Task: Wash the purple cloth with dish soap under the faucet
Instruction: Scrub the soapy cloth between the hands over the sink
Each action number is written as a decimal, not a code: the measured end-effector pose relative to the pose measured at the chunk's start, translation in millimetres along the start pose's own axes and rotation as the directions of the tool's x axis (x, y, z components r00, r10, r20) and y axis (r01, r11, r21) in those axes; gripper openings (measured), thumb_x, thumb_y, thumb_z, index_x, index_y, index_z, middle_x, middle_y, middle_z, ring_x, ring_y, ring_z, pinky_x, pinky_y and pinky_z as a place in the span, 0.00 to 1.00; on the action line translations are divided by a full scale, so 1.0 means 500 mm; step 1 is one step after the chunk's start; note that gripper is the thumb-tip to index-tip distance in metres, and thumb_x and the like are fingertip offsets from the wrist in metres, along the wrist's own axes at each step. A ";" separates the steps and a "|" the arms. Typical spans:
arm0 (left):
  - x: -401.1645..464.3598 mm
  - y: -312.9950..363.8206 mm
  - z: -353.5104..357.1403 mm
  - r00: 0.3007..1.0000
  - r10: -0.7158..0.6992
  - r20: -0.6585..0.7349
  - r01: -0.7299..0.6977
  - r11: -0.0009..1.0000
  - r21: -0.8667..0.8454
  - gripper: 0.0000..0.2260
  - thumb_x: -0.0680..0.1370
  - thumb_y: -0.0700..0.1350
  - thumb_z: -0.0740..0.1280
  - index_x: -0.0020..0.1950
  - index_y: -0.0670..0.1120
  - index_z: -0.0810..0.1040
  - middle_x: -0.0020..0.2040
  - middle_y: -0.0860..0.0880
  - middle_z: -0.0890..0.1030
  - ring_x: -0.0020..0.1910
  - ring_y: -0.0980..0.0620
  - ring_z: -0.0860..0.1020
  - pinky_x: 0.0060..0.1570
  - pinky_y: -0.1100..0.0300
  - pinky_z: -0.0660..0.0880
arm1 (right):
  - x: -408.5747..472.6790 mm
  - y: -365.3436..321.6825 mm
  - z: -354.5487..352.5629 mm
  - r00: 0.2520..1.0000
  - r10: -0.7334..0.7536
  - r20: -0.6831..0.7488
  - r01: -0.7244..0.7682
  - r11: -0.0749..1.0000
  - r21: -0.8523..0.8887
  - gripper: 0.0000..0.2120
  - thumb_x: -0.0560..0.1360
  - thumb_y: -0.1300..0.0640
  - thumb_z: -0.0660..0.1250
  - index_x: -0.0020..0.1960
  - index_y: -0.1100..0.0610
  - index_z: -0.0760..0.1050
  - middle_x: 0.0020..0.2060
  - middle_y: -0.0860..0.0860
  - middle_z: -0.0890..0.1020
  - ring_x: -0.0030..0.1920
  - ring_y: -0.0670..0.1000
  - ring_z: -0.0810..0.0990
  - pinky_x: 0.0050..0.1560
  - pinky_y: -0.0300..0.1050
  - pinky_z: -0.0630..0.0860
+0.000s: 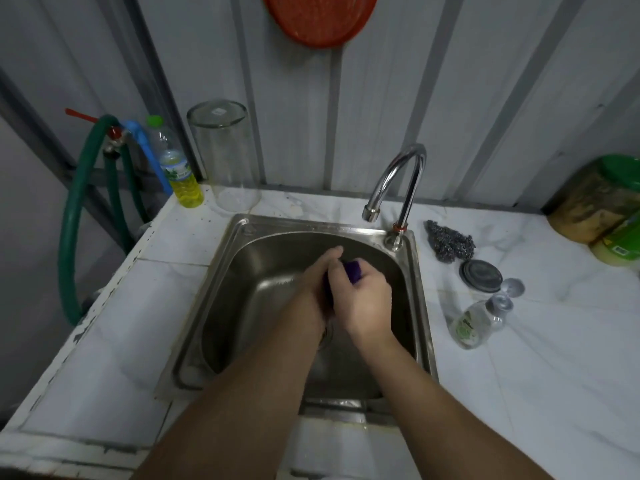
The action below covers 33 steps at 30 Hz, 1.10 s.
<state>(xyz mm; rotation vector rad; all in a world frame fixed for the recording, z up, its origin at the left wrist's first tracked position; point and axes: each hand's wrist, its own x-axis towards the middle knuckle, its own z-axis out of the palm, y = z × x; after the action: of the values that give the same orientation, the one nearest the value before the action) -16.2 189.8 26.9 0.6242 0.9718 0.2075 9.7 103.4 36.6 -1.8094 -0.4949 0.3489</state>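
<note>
A grey corrugated metal wall (381, 98) backs a white marble-patterned worktop (554, 341), with a steel sink (249, 244) set into its middle. A chrome faucet (398, 181) rises from the sink's back right corner. At the worktop's back left corner stand a clear glass jar (225, 157) and a bottle of yellow liquid (176, 168); a green hose (72, 220) hangs off the left edge. Right of the sink lie a steel scourer (450, 242), a dark lid (480, 275) and a small clear bottle (474, 323) on its side. Both forearms reach over the basin. The left hand (317, 282) and right hand (363, 299) press together, fingers clenched around the purple cloth (353, 270), held low in the sink, forward of the spout.
</note>
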 end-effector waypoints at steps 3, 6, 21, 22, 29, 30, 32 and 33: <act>-0.004 -0.019 0.019 0.999 0.038 -0.027 -0.038 0.999 0.004 0.12 0.78 0.48 0.68 0.38 0.43 0.80 0.30 0.45 0.79 0.28 0.47 0.80 0.29 0.59 0.78 | 0.051 0.005 -0.002 0.989 0.088 -0.120 -0.094 0.995 -0.043 0.22 0.74 0.37 0.62 0.31 0.53 0.74 0.27 0.48 0.80 0.29 0.48 0.79 0.34 0.43 0.75; -0.015 -0.039 0.040 0.998 0.057 -0.034 -0.057 0.998 0.007 0.11 0.78 0.46 0.67 0.54 0.40 0.81 0.45 0.39 0.84 0.43 0.42 0.84 0.40 0.51 0.83 | 0.111 0.015 -0.024 0.950 0.281 -0.138 -0.299 0.944 -0.141 0.21 0.79 0.40 0.58 0.38 0.55 0.75 0.40 0.56 0.83 0.36 0.53 0.81 0.36 0.42 0.74; -0.006 -0.032 0.020 0.994 0.083 -0.067 -0.085 0.996 -0.017 0.09 0.70 0.48 0.72 0.42 0.43 0.80 0.40 0.41 0.79 0.40 0.43 0.80 0.38 0.52 0.77 | 0.090 0.027 0.018 0.977 0.093 -0.194 -0.111 0.990 -0.083 0.20 0.75 0.41 0.62 0.31 0.54 0.73 0.28 0.48 0.79 0.31 0.49 0.78 0.37 0.43 0.71; -0.001 -0.037 0.019 0.994 0.080 -0.069 -0.079 0.997 0.020 0.12 0.70 0.49 0.71 0.47 0.43 0.81 0.45 0.41 0.81 0.44 0.42 0.81 0.40 0.51 0.78 | 0.106 0.038 0.011 0.975 0.139 -0.171 -0.154 0.985 -0.077 0.19 0.76 0.41 0.62 0.33 0.53 0.74 0.32 0.50 0.81 0.34 0.50 0.80 0.39 0.44 0.73; 0.015 -0.054 -0.024 0.996 -0.018 -0.084 0.008 0.994 -0.113 0.24 0.78 0.65 0.66 0.62 0.47 0.80 0.54 0.40 0.88 0.52 0.37 0.86 0.53 0.41 0.82 | 0.108 0.060 -0.010 0.857 0.495 0.142 -0.491 0.700 0.518 0.21 0.73 0.39 0.68 0.56 0.53 0.76 0.47 0.55 0.84 0.47 0.57 0.84 0.42 0.53 0.84; 0.019 -0.055 -0.032 0.997 -0.046 -0.058 0.040 0.994 -0.105 0.26 0.76 0.68 0.65 0.61 0.49 0.80 0.54 0.40 0.87 0.52 0.36 0.85 0.57 0.37 0.80 | 0.104 0.055 -0.013 0.864 0.471 0.175 -0.487 0.697 0.527 0.22 0.71 0.38 0.69 0.56 0.53 0.76 0.48 0.55 0.84 0.48 0.57 0.84 0.37 0.51 0.84; 0.018 -0.053 -0.038 0.997 -0.074 0.011 0.074 0.987 -0.141 0.29 0.74 0.70 0.67 0.62 0.48 0.80 0.56 0.39 0.87 0.53 0.35 0.86 0.55 0.32 0.80 | 0.094 0.046 -0.020 0.880 0.419 0.224 -0.474 0.739 0.479 0.25 0.70 0.36 0.72 0.56 0.54 0.76 0.48 0.55 0.85 0.47 0.58 0.85 0.36 0.50 0.84; 0.017 -0.047 -0.033 0.997 -0.066 0.032 0.070 0.986 -0.149 0.29 0.74 0.69 0.68 0.64 0.47 0.81 0.56 0.39 0.87 0.53 0.35 0.86 0.51 0.35 0.82 | 0.086 0.041 -0.023 0.886 0.392 0.249 -0.463 0.768 0.443 0.25 0.70 0.37 0.73 0.56 0.55 0.77 0.46 0.55 0.85 0.45 0.58 0.86 0.38 0.52 0.85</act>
<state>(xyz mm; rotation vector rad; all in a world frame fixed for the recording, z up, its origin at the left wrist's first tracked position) -27.5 181.3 0.6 0.4537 0.9406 0.2088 55.7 110.4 20.9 -1.3786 -0.0563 0.8505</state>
